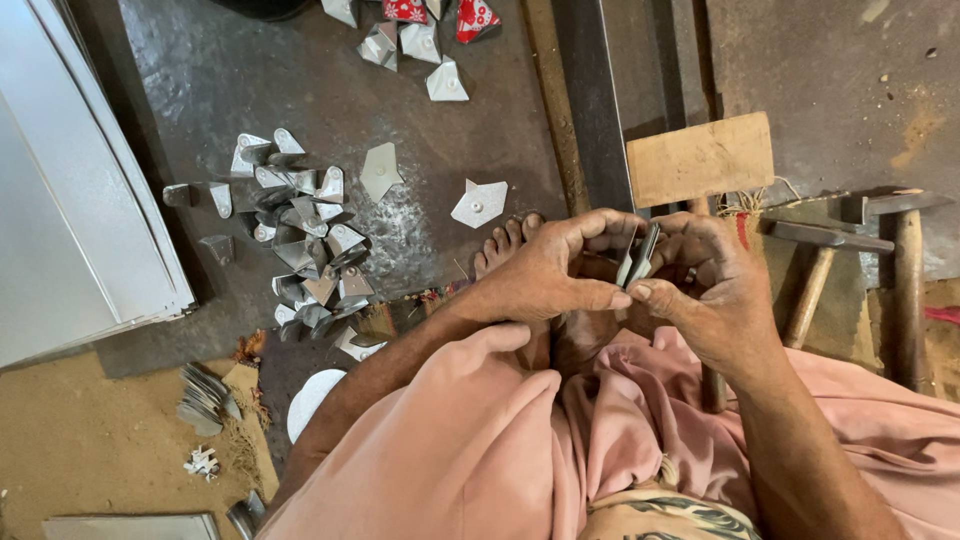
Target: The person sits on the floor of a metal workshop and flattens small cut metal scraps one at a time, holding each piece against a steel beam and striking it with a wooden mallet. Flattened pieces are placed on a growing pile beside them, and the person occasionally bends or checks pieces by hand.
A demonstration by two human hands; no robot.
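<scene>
On a dark metal floor sheet point(300, 70) strewn with folded tin pieces point(305, 240), left hand point(545, 275) and right hand point(715, 290) both pinch 1 small metal piece point(638, 257) above the lap, 2 hammers point(850, 260) lying alongside.

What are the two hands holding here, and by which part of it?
Both hands, left hand and right hand, pinch a small folded sheet-metal piece between them. The fingertips grip its lower end; its upper part sticks up free between the hands.
</scene>
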